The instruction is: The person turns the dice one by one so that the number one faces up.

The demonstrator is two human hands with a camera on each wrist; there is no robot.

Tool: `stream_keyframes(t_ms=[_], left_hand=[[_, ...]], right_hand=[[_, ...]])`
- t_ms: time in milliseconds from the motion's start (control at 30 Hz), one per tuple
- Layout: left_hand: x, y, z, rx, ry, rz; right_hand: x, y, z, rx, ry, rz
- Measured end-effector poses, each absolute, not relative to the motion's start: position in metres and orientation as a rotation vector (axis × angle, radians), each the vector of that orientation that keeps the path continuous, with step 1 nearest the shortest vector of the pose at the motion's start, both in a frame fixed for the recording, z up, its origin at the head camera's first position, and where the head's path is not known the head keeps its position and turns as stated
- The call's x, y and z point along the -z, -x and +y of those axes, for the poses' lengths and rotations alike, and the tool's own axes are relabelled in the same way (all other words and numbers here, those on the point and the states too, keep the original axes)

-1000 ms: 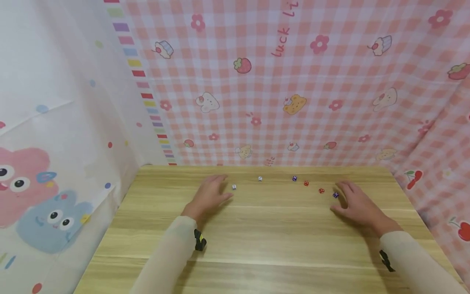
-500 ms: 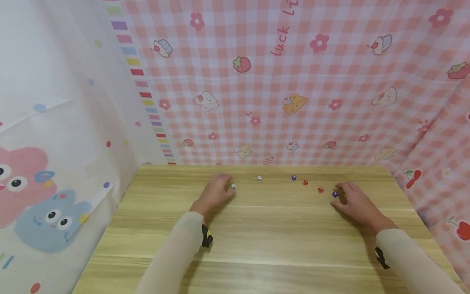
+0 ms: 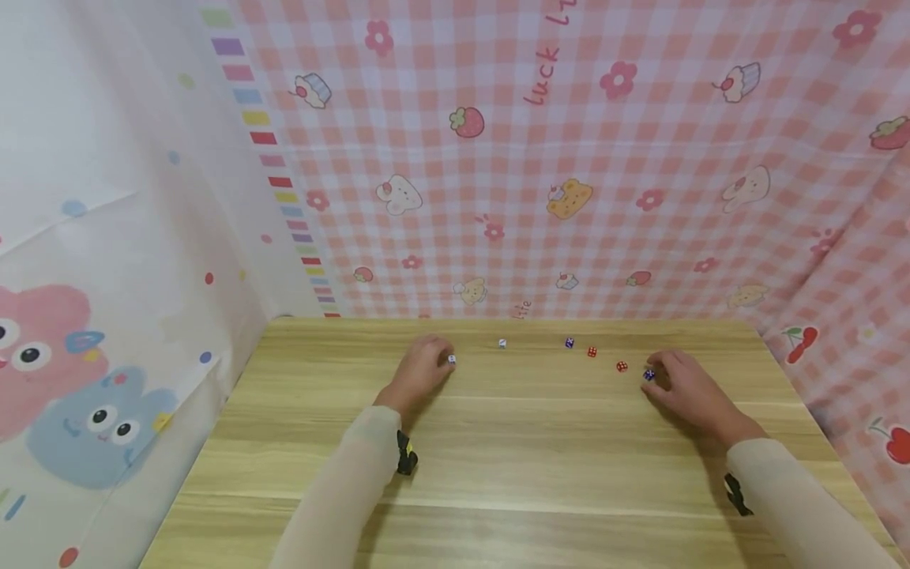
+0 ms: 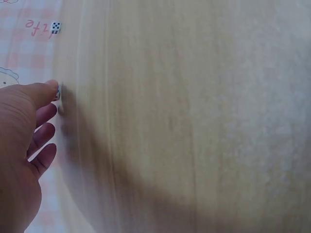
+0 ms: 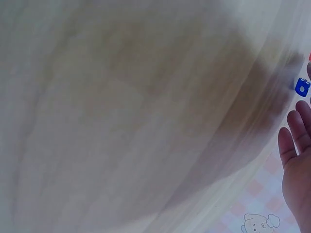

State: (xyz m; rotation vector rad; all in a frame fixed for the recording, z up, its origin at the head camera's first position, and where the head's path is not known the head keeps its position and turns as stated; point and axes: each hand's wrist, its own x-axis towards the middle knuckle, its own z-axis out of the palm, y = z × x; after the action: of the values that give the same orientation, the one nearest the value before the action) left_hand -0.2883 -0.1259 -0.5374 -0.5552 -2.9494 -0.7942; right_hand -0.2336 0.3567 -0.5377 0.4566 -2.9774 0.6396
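At the back left of the table, my left hand (image 3: 421, 371) pinches a white die (image 3: 451, 359) between thumb and forefinger. In the left wrist view the thumb covers much of this die (image 4: 58, 92), and the other fingers are loosely bent. My right hand (image 3: 686, 389) is at the back right, thumb and fingers spread to either side of a blue die (image 3: 649, 374). A small gap shows between that die (image 5: 302, 87) and the nearest fingers in the right wrist view; the thumb is out of that frame.
Between the hands, a second white die (image 3: 502, 344), another blue die (image 3: 569, 343) and two red dice, one farther left (image 3: 592, 352) and one nearer the right hand (image 3: 622, 367), lie along the back of the wooden table (image 3: 498, 474). A checked cloth (image 3: 441, 166) hangs behind.
My left hand has moved right to the white die, and its thumb and forefinger have closed on it. The right hand's fingers have drawn slightly nearer the blue die.
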Motion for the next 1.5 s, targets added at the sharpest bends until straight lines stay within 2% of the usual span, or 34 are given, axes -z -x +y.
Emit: stream_keyframes(t_ms=[567, 1500], left_hand=[[0.5458, 0.2923, -0.1222, 0.820, 0.542, -2.907], [0.5366, 0.2951, -0.1271, 0.774, 0.569, -2.968]], right_hand=[[0.5313, 0.2375, 0.3537, -0.610, -0.533, -2.986], [0.5362, 0.2411, 0.3552, -0.644, -0.518, -2.984]])
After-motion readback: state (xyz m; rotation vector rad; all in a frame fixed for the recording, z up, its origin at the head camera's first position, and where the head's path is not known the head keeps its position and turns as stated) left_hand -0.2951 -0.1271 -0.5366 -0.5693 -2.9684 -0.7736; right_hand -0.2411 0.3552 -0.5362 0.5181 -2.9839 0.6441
